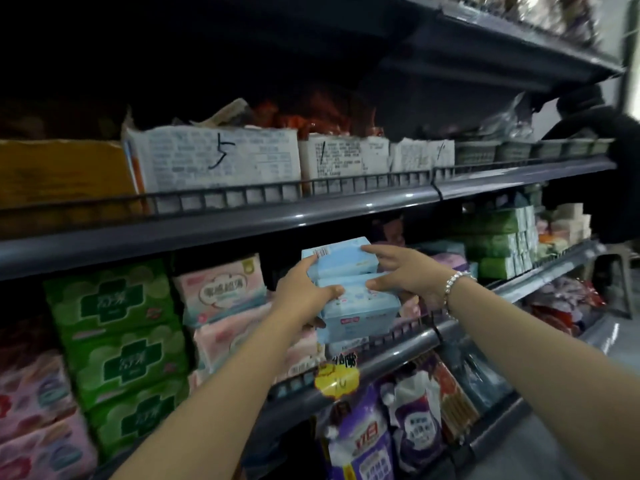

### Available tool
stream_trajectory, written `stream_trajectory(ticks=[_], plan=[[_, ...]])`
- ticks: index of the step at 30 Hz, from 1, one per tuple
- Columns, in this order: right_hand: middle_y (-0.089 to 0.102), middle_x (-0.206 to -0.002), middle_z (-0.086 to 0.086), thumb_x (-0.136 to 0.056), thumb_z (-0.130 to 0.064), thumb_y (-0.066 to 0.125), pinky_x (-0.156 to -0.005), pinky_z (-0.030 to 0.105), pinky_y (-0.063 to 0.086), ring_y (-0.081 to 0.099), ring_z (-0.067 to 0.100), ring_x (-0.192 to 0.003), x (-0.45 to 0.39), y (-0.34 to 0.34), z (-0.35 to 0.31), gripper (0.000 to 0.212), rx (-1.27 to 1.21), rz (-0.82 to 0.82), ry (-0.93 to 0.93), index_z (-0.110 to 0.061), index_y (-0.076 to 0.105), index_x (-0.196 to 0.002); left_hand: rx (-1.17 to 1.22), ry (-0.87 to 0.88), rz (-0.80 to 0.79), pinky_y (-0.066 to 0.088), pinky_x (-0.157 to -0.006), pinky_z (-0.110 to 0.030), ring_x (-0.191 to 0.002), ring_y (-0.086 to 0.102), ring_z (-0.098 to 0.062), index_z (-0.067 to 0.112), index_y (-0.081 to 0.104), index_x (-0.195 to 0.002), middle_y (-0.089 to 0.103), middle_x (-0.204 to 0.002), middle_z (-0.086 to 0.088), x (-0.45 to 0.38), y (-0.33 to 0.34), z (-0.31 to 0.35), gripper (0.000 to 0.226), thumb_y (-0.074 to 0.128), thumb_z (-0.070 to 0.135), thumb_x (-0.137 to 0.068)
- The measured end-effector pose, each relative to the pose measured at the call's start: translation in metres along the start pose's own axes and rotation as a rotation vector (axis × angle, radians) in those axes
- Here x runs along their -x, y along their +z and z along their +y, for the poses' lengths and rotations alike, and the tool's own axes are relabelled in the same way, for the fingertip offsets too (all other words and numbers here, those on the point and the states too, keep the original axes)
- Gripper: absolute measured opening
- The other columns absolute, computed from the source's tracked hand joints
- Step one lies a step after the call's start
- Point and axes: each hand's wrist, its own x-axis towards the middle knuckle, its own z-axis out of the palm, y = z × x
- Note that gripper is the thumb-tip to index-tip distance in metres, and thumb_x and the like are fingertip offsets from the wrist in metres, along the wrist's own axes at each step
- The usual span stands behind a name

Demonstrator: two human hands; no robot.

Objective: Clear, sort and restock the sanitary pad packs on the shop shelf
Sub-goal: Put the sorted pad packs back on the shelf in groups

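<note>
Pad packs (349,289), light blue, stacked, gripped by both hands: left (304,292), right (405,271); print illegible.

both arms outstretched, left hand (304,292) and right hand (405,271) gripping.

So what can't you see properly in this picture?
- Head view: the writing on the blue packs is too small and blurred to read, and the left hand and right hand cover their sides.
- The shelf space behind those packs is hidden.
- The top left is too dark.
- The pink packs are blurred and cut off.
</note>
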Motion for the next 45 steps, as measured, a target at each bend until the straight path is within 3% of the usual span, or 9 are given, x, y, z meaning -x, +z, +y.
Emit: stream_trajectory(ticks=[10, 17, 20, 22, 25, 31, 36, 43, 45], plan=[[0.057, -0.130, -0.003, -0.089, -0.001, 0.063, -0.067, 0.031, 0.059, 0.062, 0.021, -0.109, -0.100, 0.000, 0.023, 0.074, 0.046, -0.039, 0.012, -0.027, 0.031, -0.150, -0.031, -0.049, 0.040, 0.060, -0.063, -0.047, -0.087, 0.067, -0.028, 0.026, 0.051, -0.105, 0.062, -0.101, -0.003, -0.092, 0.006, -0.017, 0.037, 0.076, 0.013, -0.081], [0.048, -0.143, 0.011, -0.086, -0.007, 0.070, -0.100, 0.033, 0.047, 0.051, 0.022, -0.127, -0.123, 0.019, 0.045, 0.076, 0.061, 0.157, -0.074, -0.026, 0.032, -0.149, 0.001, -0.034, 0.183, 0.061, -0.066, -0.044, -0.090, 0.067, -0.029, 0.015, 0.048, -0.132, 0.062, -0.115, -0.002, -0.107, 0.010, -0.043, 0.060, 0.076, 0.027, -0.081], [0.052, -0.139, 0.013, -0.080, -0.020, 0.077, -0.101, 0.041, 0.048, 0.057, 0.025, -0.120, -0.114, 0.029, 0.052, 0.077, 0.001, 0.317, 0.004, -0.016, 0.038, -0.147, 0.043, -0.065, 0.235, 0.057, -0.081, -0.044, -0.092, 0.067, -0.029, 0.008, 0.057, -0.120, 0.065, -0.108, -0.001, -0.102, 0.016, -0.053, 0.052, 0.074, 0.039, -0.081], [0.063, -0.123, 0.010, -0.081, -0.027, 0.077, -0.093, 0.032, 0.052, 0.062, 0.024, -0.107, -0.104, 0.034, 0.057, 0.055, -0.036, 0.395, 0.075, -0.007, 0.057, -0.128, 0.099, -0.081, 0.227, 0.057, -0.080, -0.043, -0.084, 0.069, -0.026, 0.016, 0.066, -0.094, 0.071, -0.096, -0.003, -0.096, 0.022, -0.061, 0.030, 0.072, 0.043, -0.081], [0.065, -0.085, 0.000, -0.084, -0.035, 0.072, -0.051, 0.012, 0.045, 0.056, 0.007, -0.070, -0.091, 0.045, 0.066, 0.030, -0.140, 0.409, 0.148, -0.008, 0.067, -0.094, 0.164, -0.069, 0.221, 0.058, -0.078, -0.040, -0.079, 0.068, -0.021, 0.025, 0.060, -0.077, 0.067, -0.079, 0.004, -0.086, 0.033, -0.068, 0.016, 0.069, 0.034, -0.087], [0.069, -0.081, 0.001, -0.091, -0.035, 0.064, -0.057, 0.021, 0.053, 0.064, 0.013, -0.070, -0.083, 0.060, 0.077, 0.025, -0.364, 0.459, 0.114, -0.010, 0.069, -0.093, 0.303, -0.100, 0.178, 0.058, -0.079, -0.038, -0.081, 0.067, -0.018, 0.029, 0.059, -0.081, 0.065, -0.081, 0.007, -0.077, 0.037, -0.067, 0.012, 0.067, 0.030, -0.090], [0.061, -0.110, 0.004, -0.088, -0.054, 0.060, -0.089, 0.052, 0.053, 0.059, 0.031, -0.107, -0.079, 0.066, 0.074, 0.025, -0.540, 0.427, 0.203, -0.032, 0.059, -0.098, 0.467, -0.180, 0.160, 0.056, -0.087, -0.045, -0.093, 0.068, -0.024, 0.027, 0.065, -0.095, 0.070, -0.100, -0.001, -0.071, 0.042, -0.070, 0.016, 0.070, 0.039, -0.086], [0.070, -0.101, 0.009, -0.087, -0.036, 0.065, -0.079, 0.044, 0.056, 0.068, 0.025, -0.085, -0.048, 0.068, 0.088, 0.021, -0.709, 0.513, 0.052, -0.017, 0.062, -0.096, 0.693, -0.107, 0.205, 0.052, -0.094, -0.048, -0.110, 0.064, -0.020, 0.034, 0.061, -0.117, 0.065, -0.121, 0.006, -0.043, 0.056, -0.080, 0.072, 0.076, 0.069, -0.056], [0.070, -0.107, 0.010, -0.082, -0.030, 0.068, -0.081, 0.044, 0.055, 0.068, 0.025, -0.090, -0.039, 0.067, 0.093, 0.021, -0.729, 0.526, -0.054, -0.019, 0.062, -0.099, 0.762, -0.135, 0.095, 0.052, -0.093, -0.049, -0.105, 0.067, -0.021, 0.028, 0.058, -0.124, 0.067, -0.120, 0.002, -0.038, 0.058, -0.082, 0.069, 0.078, 0.057, -0.065]])
